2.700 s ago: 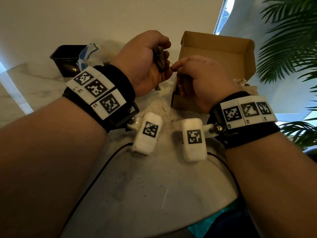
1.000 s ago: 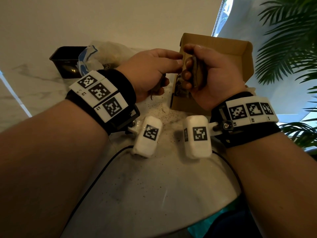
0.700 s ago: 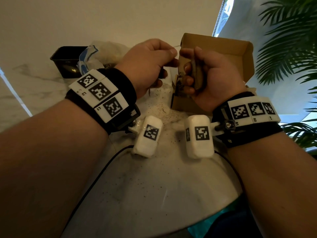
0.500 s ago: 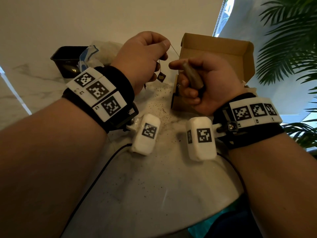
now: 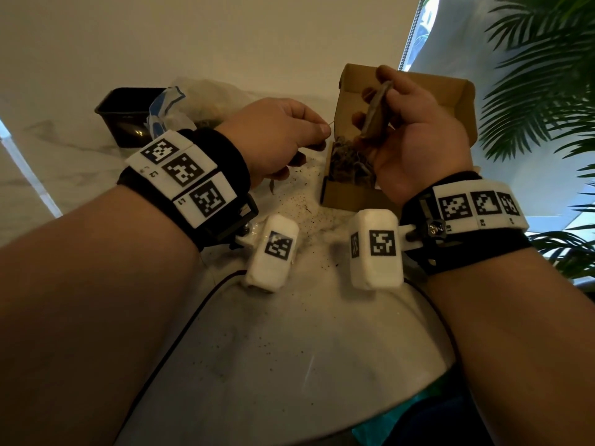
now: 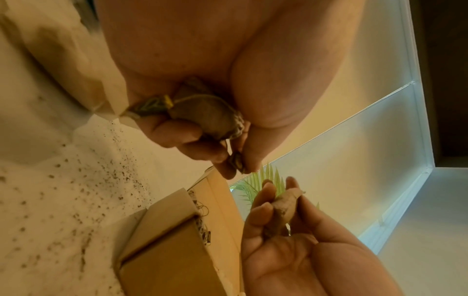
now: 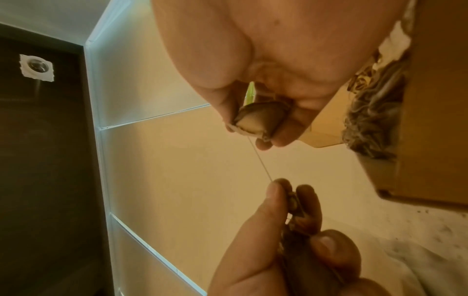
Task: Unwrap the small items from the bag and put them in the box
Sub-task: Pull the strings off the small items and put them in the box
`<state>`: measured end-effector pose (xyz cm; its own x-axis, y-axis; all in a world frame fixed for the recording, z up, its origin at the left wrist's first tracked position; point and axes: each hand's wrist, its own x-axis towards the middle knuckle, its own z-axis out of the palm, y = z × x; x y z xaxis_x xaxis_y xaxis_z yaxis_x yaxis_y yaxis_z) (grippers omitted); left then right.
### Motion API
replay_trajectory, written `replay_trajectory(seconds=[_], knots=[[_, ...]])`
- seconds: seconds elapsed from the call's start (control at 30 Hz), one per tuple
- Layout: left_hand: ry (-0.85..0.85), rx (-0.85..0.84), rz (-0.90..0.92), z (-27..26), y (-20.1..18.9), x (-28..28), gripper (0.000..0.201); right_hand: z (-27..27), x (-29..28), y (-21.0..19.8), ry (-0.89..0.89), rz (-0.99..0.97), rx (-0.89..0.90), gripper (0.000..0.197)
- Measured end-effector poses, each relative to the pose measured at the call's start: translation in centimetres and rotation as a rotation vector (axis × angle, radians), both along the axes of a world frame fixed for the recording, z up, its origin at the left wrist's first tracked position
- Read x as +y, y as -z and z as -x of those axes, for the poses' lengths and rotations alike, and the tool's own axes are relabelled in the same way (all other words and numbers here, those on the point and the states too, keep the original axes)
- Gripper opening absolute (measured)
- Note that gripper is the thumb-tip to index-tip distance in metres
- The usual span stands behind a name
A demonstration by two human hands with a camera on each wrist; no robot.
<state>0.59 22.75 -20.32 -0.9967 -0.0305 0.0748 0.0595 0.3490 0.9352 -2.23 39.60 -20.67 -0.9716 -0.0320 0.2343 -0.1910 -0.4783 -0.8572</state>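
- At ten o'clock on the marble table [image 5: 289, 365] sits a black tub [image 5: 124, 112], and beside it the crumpled clear bag [image 5: 206, 101] with a blue-and-white printed strip (print too small to read).
- The left hand [image 5: 277, 136] is curled round one brown tea bag [image 6: 205, 114] and its tag, pinching a thin string [image 7: 260, 160] at its fingertips.
- That string runs taut toward one o'clock to a second tea bag [image 5: 375, 112], pinched between thumb and fingers of the right hand [image 5: 415, 136], right over the open cardboard box [image 5: 351, 194], which already holds a heap of them.
- Risk, I'd say: a hard tug could tear the paper and spill more leaf, judging by the specks [image 5: 299, 204] already strewn at twelve o'clock.
- Only "L1" on the left wristband [image 5: 193, 178] reads clearly; the rest are square markers.
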Motion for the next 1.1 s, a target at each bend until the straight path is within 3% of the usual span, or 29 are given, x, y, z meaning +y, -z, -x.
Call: replay_trajectory(seconds=[0.43, 0.7, 0.87, 1.1], knots=[[-0.045, 0.021, -0.017, 0.6, 0.2, -0.5, 0.013, 0.4, -0.1, 0.4, 0.06, -0.009, -0.037, 0.022], [-0.067, -0.006, 0.001, 0.3, 0.1, -0.6, 0.003, 0.3, 0.2, 0.3, 0.124, -0.027, -0.068, 0.015], [0.045, -0.02, 0.029, -0.2, -0.3, -0.1, 0.006, 0.2, 0.6, 0.3, 0.196, -0.02, -0.075, 0.013], [0.168, -0.047, -0.053, -0.8, -0.6, 0.7, 0.009, 0.8, 0.8, 0.6, 0.185, -0.229, -0.037, 0.015]])
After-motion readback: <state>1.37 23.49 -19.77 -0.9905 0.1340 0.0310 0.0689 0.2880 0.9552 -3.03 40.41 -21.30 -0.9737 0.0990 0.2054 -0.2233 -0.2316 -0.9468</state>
